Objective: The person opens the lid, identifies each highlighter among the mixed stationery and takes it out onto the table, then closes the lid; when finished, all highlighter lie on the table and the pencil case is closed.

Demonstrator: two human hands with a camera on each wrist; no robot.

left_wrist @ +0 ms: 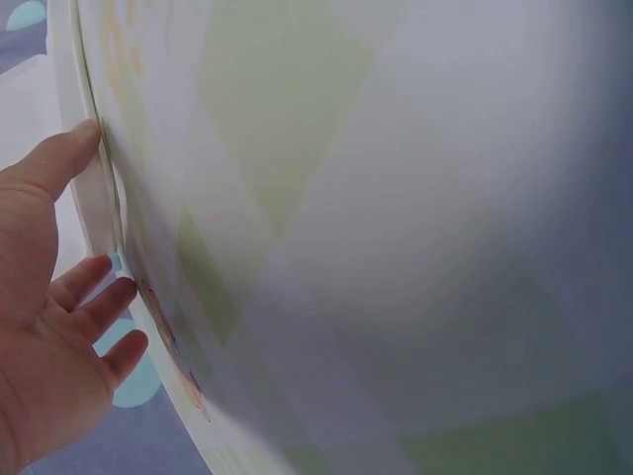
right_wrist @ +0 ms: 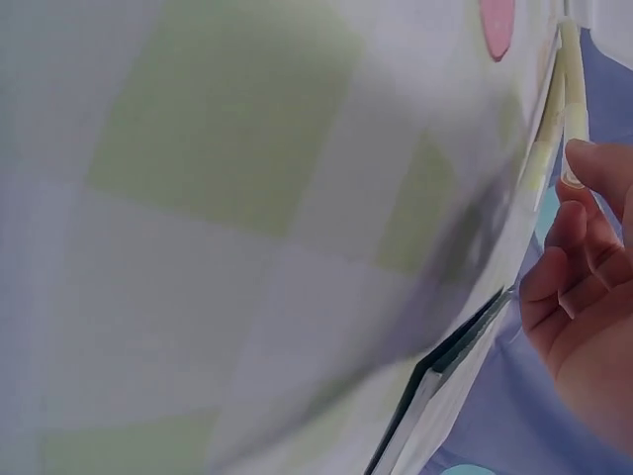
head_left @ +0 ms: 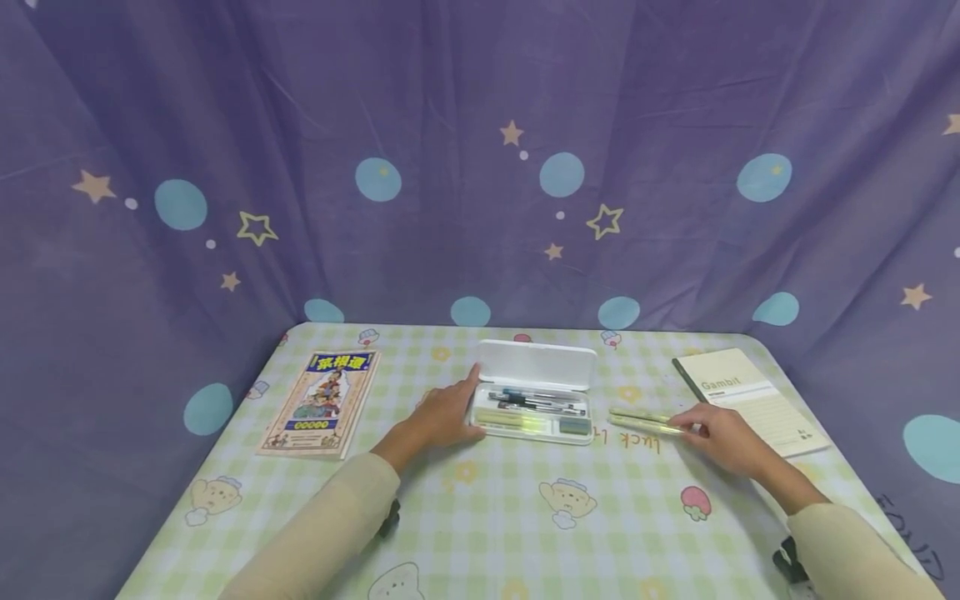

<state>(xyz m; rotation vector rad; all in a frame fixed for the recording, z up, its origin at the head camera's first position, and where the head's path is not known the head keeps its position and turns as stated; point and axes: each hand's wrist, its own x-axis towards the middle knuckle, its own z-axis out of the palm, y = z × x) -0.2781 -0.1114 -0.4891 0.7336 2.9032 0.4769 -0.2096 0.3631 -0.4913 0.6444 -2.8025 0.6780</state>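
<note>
In the head view a white pencil case [head_left: 537,345] lies with its lid raised at the back. Inside are several pens [head_left: 532,402], a yellow stick-like item [head_left: 517,421] and a dark grey block [head_left: 574,427]. My left hand [head_left: 444,414] rests against its left end, thumb at the near corner and index finger beside the lid, fingers spread. To the right, my right hand [head_left: 716,433] pinches the end of a slender pale yellow pen [right_wrist: 574,89] between thumb and fingers. A second pale yellow pen [right_wrist: 542,148] lies close beside it along the table.
A notebook [head_left: 750,400] marked "Gambit" lies just beyond my right hand. At the left is a book [head_left: 322,404] with an illustrated cover. The table [head_left: 480,533] has a green checked cloth, and a purple curtain [head_left: 465,100] hangs behind it.
</note>
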